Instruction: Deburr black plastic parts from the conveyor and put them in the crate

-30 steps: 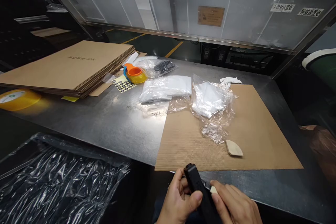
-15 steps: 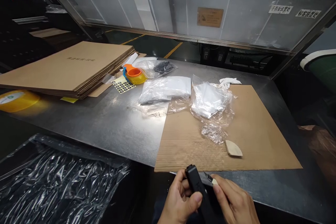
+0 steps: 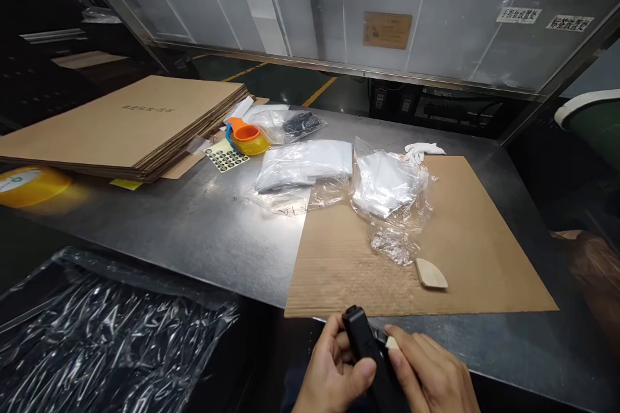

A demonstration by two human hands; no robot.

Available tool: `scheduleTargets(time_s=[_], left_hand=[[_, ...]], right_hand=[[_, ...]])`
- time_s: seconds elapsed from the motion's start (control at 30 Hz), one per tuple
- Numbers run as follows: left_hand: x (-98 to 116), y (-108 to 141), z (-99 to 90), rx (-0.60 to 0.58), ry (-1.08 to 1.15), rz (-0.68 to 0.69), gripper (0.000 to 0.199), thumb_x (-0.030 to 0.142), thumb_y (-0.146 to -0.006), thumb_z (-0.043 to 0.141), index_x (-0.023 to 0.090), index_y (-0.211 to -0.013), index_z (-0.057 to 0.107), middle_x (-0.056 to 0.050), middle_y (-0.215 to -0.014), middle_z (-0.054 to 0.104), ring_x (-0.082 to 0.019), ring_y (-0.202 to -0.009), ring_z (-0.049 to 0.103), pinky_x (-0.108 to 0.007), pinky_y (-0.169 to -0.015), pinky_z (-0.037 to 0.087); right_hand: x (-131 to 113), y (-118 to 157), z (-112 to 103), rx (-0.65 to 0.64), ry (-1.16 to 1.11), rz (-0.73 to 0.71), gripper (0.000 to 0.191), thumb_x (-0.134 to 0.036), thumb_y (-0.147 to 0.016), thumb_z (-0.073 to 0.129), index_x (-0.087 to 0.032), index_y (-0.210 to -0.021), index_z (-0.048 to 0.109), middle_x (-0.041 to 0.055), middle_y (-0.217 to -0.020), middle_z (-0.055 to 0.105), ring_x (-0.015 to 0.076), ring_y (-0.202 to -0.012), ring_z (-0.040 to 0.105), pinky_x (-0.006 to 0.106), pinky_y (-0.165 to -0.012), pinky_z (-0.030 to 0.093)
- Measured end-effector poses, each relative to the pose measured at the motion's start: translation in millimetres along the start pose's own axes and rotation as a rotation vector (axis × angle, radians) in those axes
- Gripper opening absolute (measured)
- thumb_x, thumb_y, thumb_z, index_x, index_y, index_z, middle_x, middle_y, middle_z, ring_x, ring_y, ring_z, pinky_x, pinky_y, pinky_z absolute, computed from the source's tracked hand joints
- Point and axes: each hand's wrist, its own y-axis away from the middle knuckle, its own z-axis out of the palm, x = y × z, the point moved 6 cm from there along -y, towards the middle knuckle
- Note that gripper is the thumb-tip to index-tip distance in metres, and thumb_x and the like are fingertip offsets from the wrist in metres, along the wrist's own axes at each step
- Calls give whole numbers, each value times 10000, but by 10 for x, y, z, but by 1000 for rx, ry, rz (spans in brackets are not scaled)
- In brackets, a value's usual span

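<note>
My left hand (image 3: 334, 364) is closed around a long black plastic part (image 3: 361, 335), its narrow end pointing up and away from me. At the part's right side, my right hand (image 3: 433, 368) pinches a small, thin, dark pointed tool (image 3: 381, 335), held against or very near the part. A small white piece (image 3: 391, 342) shows at my right thumb tip; I cannot make out what it is. Beyond the hands, a beige quarter-round piece (image 3: 431, 275) lies on a flat cardboard sheet (image 3: 475, 239).
Clear bags with white sheets (image 3: 310, 164) and white pieces (image 3: 387, 184) lie on the metal table (image 3: 217, 232). A white glove (image 3: 423, 151), orange tape dispenser (image 3: 247, 134), sticker sheet (image 3: 225, 156), stacked cardboard (image 3: 145, 116) and tape roll (image 3: 33, 186) are around. Black plastic film (image 3: 111, 335) fills the lower left.
My right hand has brought the pointed tool closer to the black part's right side, and the tip shows less. The left hand has hardly moved.
</note>
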Motion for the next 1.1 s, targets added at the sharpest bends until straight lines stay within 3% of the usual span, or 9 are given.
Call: scheduleTargets(time_s=[0.23,0.4,0.6,0.8,0.97,1.1], left_hand=[[9,5,17,-3,10,0,499,432,-584,784,199,-891,469,-37,-777,652,-154,-673,599,-226,-564,423],[26,-2,42,-39,6,48,522,437,-559,798,182,-913,512,-20,-711,631,-134,-650,577,-220,-581,428],[53,-27,34,-40,-2,32,509,469,-596,769,183,-895,474,7,-672,602,-72,-513,499,-159,-446,355],[-4,-35,-15,-11,-11,6,565,480,-589,773,181,-965,477,-9,-692,614,-99,-538,555,-167,-451,400],[-142,-91,-138,89,104,-72,900,485,-627,751,253,-1323,230,9,-657,618,-159,-533,611,-208,-437,435],[-286,-145,-177,175,269,-224,779,526,-662,702,238,-1294,348,-12,-666,646,-191,-538,635,-268,-475,480]], right_hand=[[-3,3,9,14,54,-9,304,-285,-949,360,-177,-1111,593,33,-742,672,142,-644,643,212,-572,489],[140,-21,129,37,152,62,350,-343,-956,319,-210,-1031,633,37,-722,691,151,-632,668,194,-551,494],[241,-41,162,12,-26,169,382,-380,-958,289,-239,-922,642,21,-713,689,148,-635,673,187,-574,513],[344,-46,50,29,-66,217,339,-374,-946,324,-245,-919,636,13,-800,704,152,-725,687,191,-624,526],[858,-63,-241,147,244,385,361,-450,-937,320,-258,-1039,608,17,-868,721,194,-761,697,232,-560,520],[1400,-150,-441,147,560,435,374,-462,-938,297,-266,-979,613,22,-855,696,205,-691,681,262,-486,478]])
